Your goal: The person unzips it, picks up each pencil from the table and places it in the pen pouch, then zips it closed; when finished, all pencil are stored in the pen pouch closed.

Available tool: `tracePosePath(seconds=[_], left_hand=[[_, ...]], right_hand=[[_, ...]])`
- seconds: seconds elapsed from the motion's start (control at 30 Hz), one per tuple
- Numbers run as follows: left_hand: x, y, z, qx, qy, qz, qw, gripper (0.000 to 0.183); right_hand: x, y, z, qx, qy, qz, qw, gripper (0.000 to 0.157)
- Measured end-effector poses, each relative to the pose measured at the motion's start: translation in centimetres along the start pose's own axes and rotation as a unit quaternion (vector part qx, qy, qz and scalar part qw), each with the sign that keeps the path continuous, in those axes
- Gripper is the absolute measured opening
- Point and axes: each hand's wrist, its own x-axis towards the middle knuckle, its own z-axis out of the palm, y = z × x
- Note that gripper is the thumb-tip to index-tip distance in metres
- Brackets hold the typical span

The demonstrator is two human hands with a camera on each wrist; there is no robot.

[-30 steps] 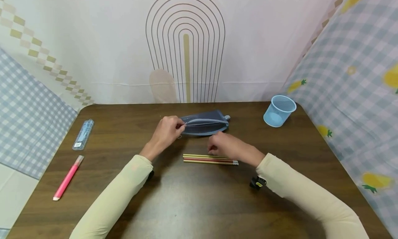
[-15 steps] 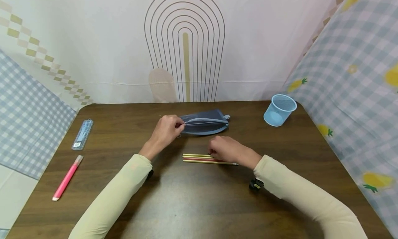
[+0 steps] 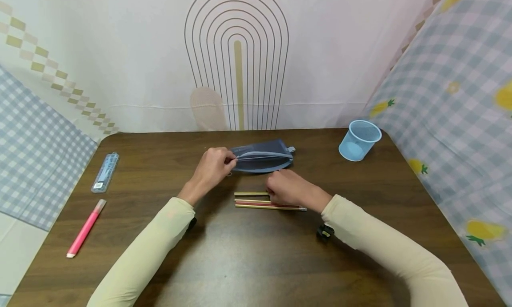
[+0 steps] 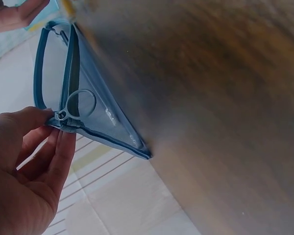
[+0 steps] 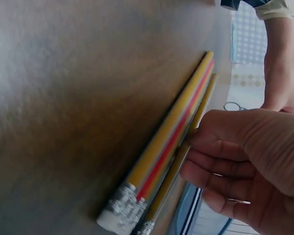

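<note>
My left hand (image 3: pixel 214 165) pinches the left end of a blue see-through zip pouch (image 3: pixel 262 147), whose mouth gapes toward me. In the left wrist view, thumb and fingers grip the pouch's zipper end, beside a round pull ring (image 4: pixel 95 104). Just in front of the pouch, my right hand (image 3: pixel 294 189) pinches a yellow pencil (image 3: pixel 249 193). That pencil lies a little apart from several other pencils (image 3: pixel 256 205), yellow and red, on the table. Eraser ends (image 5: pixel 120 210) of these pencils show in the right wrist view; part of the held pencil is behind my fingers.
A light blue mesh cup (image 3: pixel 358 142) stands at the back right of the brown table (image 3: pixel 240 258). To the left lie a slim blue clear case (image 3: pixel 105 173) and a pink marker (image 3: pixel 86 229). Patterned cloths (image 3: pixel 152 76) hang behind and at the sides.
My right hand has taken hold of one yellow pencil and drawn it away from the others, toward the pouch. The left hand keeps its grip on the pouch.
</note>
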Motion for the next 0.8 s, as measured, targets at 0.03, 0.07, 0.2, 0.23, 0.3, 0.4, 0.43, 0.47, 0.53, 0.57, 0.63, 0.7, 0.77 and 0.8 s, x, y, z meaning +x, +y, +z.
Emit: tracePosePath(seconds=[0.03, 0.07, 0.2, 0.23, 0.3, 0.4, 0.43, 0.47, 0.53, 0.57, 0.63, 0.7, 0.77, 0.8], left_hand=[[0.0, 0.0, 0.0, -0.001, 0.0, 0.001, 1.0, 0.012], [0.0, 0.0, 0.0, -0.003, 0.0, 0.001, 1.0, 0.012], [0.2, -0.1, -0.1, -0.006, 0.002, -0.001, 1.0, 0.012], [0.2, -0.1, -0.2, -0.004, 0.004, -0.002, 1.0, 0.012], [0.4, -0.2, -0.3, -0.002, 0.004, -0.002, 1.0, 0.012], [0.5, -0.1, -0.4, -0.004, 0.001, -0.004, 1.0, 0.012], [0.5, -0.2, -0.5, -0.003, -0.001, -0.005, 1.0, 0.012], [0.5, -0.2, -0.5, -0.002, -0.003, -0.006, 1.0, 0.012], [0.4, -0.1, -0.6, 0.001, -0.006, -0.006, 1.0, 0.012], [0.4, -0.1, -0.6, 0.002, -0.006, -0.005, 1.0, 0.012], [0.4, -0.1, -0.6, 0.008, -0.004, -0.003, 1.0, 0.012], [0.4, 0.0, -0.6, 0.01, -0.001, -0.001, 0.9999, 0.012], [0.4, 0.0, -0.6, 0.011, 0.0, -0.002, 0.9999, 0.012], [0.4, 0.0, -0.5, 0.012, 0.0, -0.001, 0.9999, 0.012]], right_hand=[[0.0, 0.1, -0.2, 0.006, 0.002, -0.004, 1.0, 0.037], [0.0, 0.3, -0.4, 0.015, 0.004, -0.007, 1.0, 0.033], [-0.2, 0.8, -1.5, 0.098, 0.001, -0.024, 0.995, 0.01], [-0.3, 0.9, -1.8, 0.13, 0.001, -0.029, 0.991, 0.007], [-0.6, 1.1, -2.5, 0.195, 0.009, -0.038, 0.98, 0.012], [-1.1, 1.1, -3.1, 0.308, 0.036, -0.047, 0.95, 0.02], [-1.3, 1.0, -3.3, 0.348, 0.043, -0.048, 0.935, 0.02], [-1.4, 1.0, -3.4, 0.389, 0.047, -0.046, 0.919, 0.02], [-1.6, 0.7, -3.3, 0.48, 0.049, -0.03, 0.875, 0.017], [-1.6, 0.6, -3.2, 0.526, 0.047, -0.017, 0.849, 0.016], [-1.7, 0.3, -2.8, 0.614, 0.039, 0.016, 0.788, 0.019], [-1.6, -0.1, -2.3, 0.693, 0.029, 0.054, 0.718, 0.025], [-1.4, -0.3, -1.6, 0.759, 0.017, 0.1, 0.643, 0.026], [-1.3, -0.4, -1.3, 0.787, 0.012, 0.126, 0.604, 0.025]])
